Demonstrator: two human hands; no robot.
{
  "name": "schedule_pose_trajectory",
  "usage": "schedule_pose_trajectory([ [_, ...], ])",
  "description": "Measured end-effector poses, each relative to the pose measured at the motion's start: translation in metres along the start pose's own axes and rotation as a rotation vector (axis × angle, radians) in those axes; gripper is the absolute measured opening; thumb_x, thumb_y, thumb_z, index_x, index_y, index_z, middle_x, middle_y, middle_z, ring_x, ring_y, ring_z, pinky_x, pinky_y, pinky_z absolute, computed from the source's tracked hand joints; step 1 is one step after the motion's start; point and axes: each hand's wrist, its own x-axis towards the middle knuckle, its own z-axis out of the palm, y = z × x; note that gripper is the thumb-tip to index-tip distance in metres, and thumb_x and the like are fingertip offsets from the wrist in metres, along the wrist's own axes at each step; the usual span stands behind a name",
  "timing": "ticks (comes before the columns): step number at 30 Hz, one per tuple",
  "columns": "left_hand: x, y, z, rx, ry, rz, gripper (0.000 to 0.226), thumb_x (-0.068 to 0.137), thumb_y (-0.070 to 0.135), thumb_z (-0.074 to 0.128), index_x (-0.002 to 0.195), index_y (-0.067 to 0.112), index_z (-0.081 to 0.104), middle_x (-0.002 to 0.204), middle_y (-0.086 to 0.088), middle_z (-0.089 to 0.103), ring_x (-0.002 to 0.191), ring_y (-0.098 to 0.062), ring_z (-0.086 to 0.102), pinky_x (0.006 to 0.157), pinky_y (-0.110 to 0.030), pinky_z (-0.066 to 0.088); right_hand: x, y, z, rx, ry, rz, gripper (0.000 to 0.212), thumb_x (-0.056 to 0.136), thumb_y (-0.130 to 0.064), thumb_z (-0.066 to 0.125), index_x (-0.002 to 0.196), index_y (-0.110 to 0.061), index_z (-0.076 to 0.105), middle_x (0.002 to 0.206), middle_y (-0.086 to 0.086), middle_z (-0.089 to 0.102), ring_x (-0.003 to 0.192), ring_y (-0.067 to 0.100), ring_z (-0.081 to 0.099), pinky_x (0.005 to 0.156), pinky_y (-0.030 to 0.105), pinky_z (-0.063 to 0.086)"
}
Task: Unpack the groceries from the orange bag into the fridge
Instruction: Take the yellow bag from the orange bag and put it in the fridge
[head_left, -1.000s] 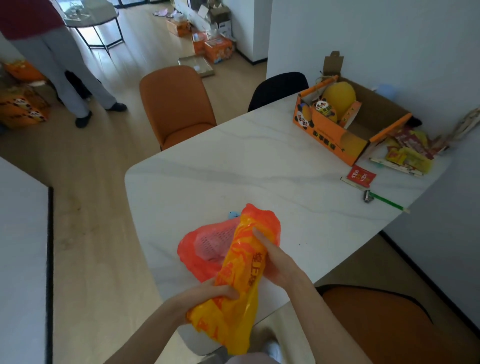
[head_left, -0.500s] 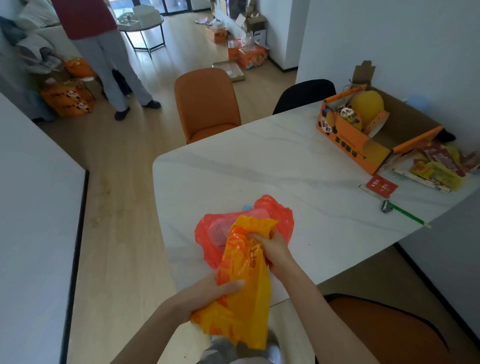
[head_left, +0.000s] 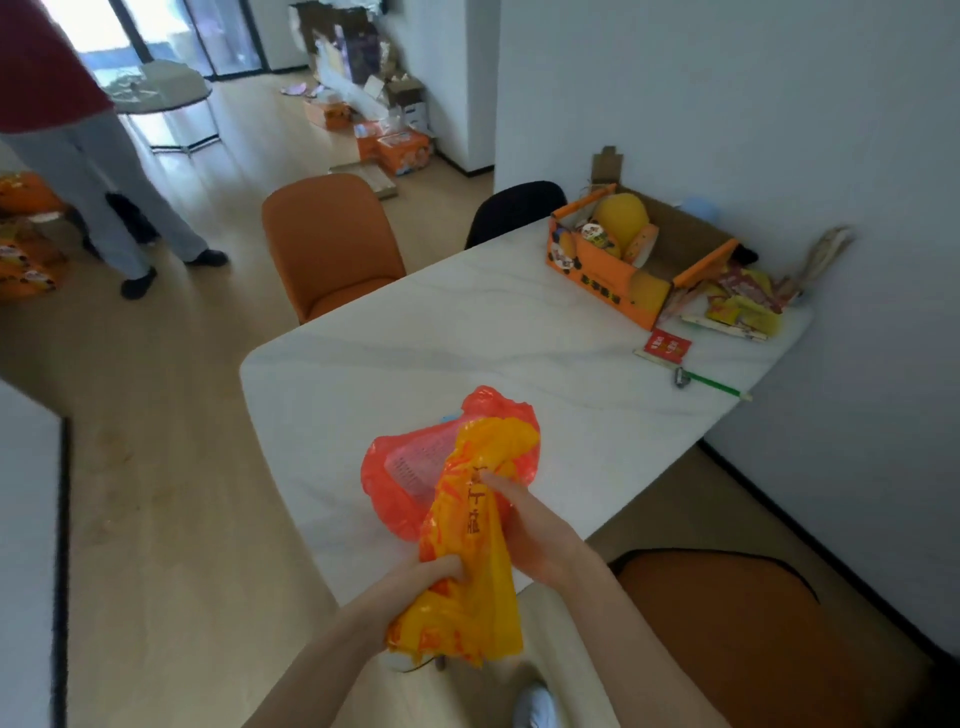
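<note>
At the bench (head_left: 467, 332) near edge, your left hand (head_left: 415, 579) grips the orange bag (head_left: 467, 561) and your right hand (head_left: 530, 525) lies open against it, so groceries could spill out.

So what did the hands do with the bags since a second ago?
Not much moved. The right hand gripped the top of the yellow bag half a second ago; now its fingers lie straighter along it. The left hand still grips the yellow bag lower down. The red bag stays on the table.
</note>
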Motion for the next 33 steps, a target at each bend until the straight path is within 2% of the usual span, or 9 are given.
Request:
schedule_pose_trajectory([
  [5,-0.009,-0.012,0.000,0.036,-0.091,0.048,0.050,0.066,0.022,0.077,0.112,0.030,0.059,0.106,-0.009,0.077,0.099,-0.033,0.072,0.076,-0.044,0.062,-0.042,0.045,0.014,-0.131,0.240,-0.126,0.100,0.068,-0.031,0.091,0.152,-0.032,0.037,0.135,0.006,0.067,0.120,0.030,0.068,0.106,0.054,0.052],
  [9,-0.023,-0.031,0.011,0.143,-0.225,0.083,0.052,0.073,0.022,0.083,0.121,0.019,0.064,0.102,-0.008,0.079,0.095,-0.028,0.075,0.080,-0.041,0.061,-0.088,0.085,0.019,-0.083,0.452,-0.231,0.069,0.082,-0.020,0.085,0.140,-0.032,0.051,0.128,0.009,0.071,0.112,0.029,0.072,0.101,0.052,0.056],
  [11,-0.032,-0.045,0.016,0.167,-0.276,0.072,0.074,0.066,0.038,0.088,0.132,0.018,0.061,0.112,-0.010,0.077,0.104,-0.030,0.073,0.094,-0.049,0.057,-0.121,0.104,0.023,-0.092,0.542,-0.233,0.061,0.085,-0.021,0.082,0.141,-0.023,0.057,0.126,0.008,0.073,0.111,0.027,0.073,0.100,0.051,0.057],
  [14,-0.049,-0.061,0.033,0.167,-0.334,-0.003,0.075,0.077,0.058,0.076,0.139,0.019,0.057,0.124,-0.017,0.071,0.118,-0.040,0.065,0.105,-0.056,0.049,-0.172,0.133,0.023,-0.005,0.655,-0.270,0.058,0.083,-0.025,0.083,0.136,-0.021,0.061,0.122,0.007,0.075,0.107,0.027,0.075,0.097,0.048,0.059],
  [17,-0.066,-0.069,0.062,0.413,-0.379,0.039,0.095,0.074,0.072,0.065,0.145,0.012,0.049,0.129,-0.026,0.063,0.120,-0.044,0.060,0.086,-0.035,0.057,-0.220,0.159,0.022,0.047,0.746,-0.302,0.055,0.081,-0.030,0.084,0.130,-0.028,0.060,0.118,0.002,0.075,0.100,0.022,0.076,0.076,0.033,0.064],
  [19,-0.079,-0.082,0.086,0.517,-0.428,0.061,0.109,0.054,0.081,0.075,0.143,0.021,0.050,0.125,-0.010,0.069,0.109,-0.027,0.068,0.078,-0.030,0.056,-0.252,0.183,0.020,0.100,0.810,-0.313,0.057,0.077,-0.037,0.085,0.126,-0.033,0.058,0.115,0.000,0.074,0.100,0.021,0.074,0.075,0.032,0.062],
  [23,-0.107,-0.125,0.147,0.667,-0.561,0.047,0.111,0.035,0.082,0.080,0.130,0.031,0.053,0.122,0.001,0.069,0.109,-0.021,0.068,0.097,-0.039,0.056,-0.325,0.241,0.006,0.236,0.939,-0.335,0.066,0.064,-0.039,0.087,0.124,-0.028,0.061,0.114,0.003,0.076,0.102,0.026,0.075,0.088,0.043,0.062],
  [26,-0.132,-0.170,0.205,0.755,-0.652,0.008,0.106,0.044,0.077,0.084,0.135,0.030,0.055,0.121,0.001,0.071,0.108,-0.022,0.070,0.099,-0.042,0.056,-0.391,0.291,-0.007,0.333,1.015,-0.365,0.064,0.066,-0.035,0.088,0.124,-0.024,0.063,0.111,0.006,0.079,0.100,0.029,0.077,0.093,0.051,0.060],
  [33,-0.221,-0.296,0.359,0.885,-0.787,0.024,0.088,0.056,0.066,0.085,0.131,0.030,0.057,0.118,-0.001,0.073,0.106,-0.023,0.070,0.091,-0.038,0.057,-0.567,0.406,-0.045,0.482,1.185,-0.463,0.062,0.067,-0.042,0.086,0.122,-0.028,0.061,0.113,0.004,0.077,0.100,0.027,0.077,0.085,0.044,0.064],
])
